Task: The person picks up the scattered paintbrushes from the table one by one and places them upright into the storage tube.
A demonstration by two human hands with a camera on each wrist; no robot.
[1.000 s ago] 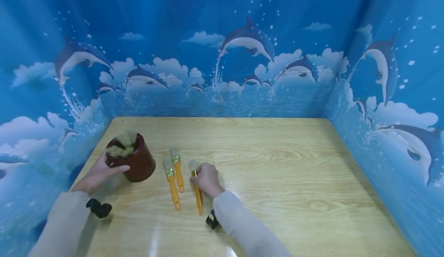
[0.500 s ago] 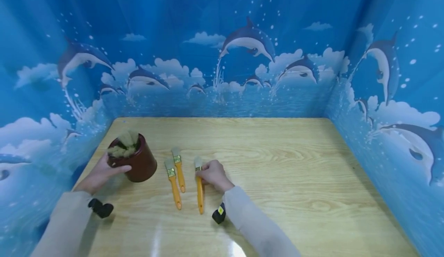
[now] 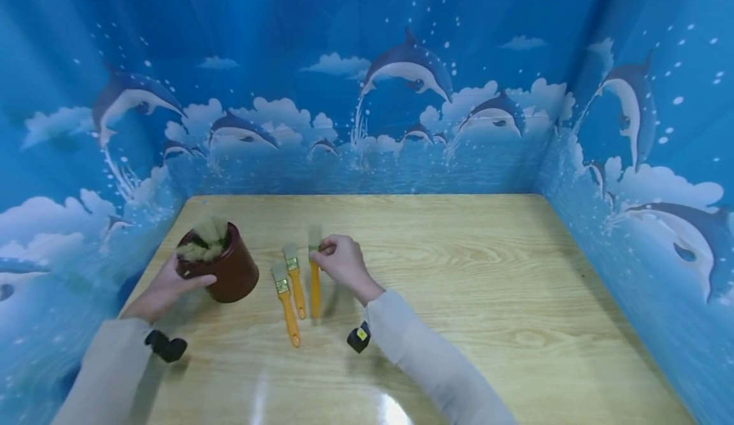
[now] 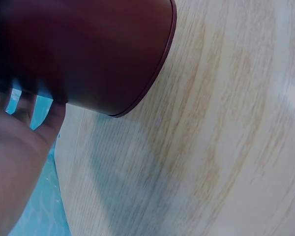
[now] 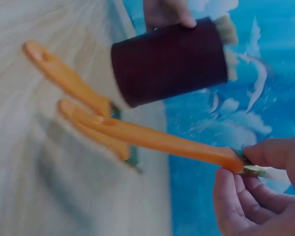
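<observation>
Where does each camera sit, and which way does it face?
Head: worn on the head, facing forward and down at the table; left hand, right hand and sleeves show.
Left wrist: on that wrist, facing the pot and table; left hand partly shows.
Right wrist: on that wrist, facing past the held brush toward the pot; both hands partly show.
Shared by head and right wrist: pot and held brush.

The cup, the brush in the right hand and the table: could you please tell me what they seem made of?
Cup: dark, smooth, softly shiny; perhaps leather-covered or plastic.
Brush: smooth, even orange handle, painted wood or plastic; shiny gold band, likely metal; pale bristles, natural or synthetic unclear.
Table: light wood grain under glossy glare; wood or printed laminate.
</observation>
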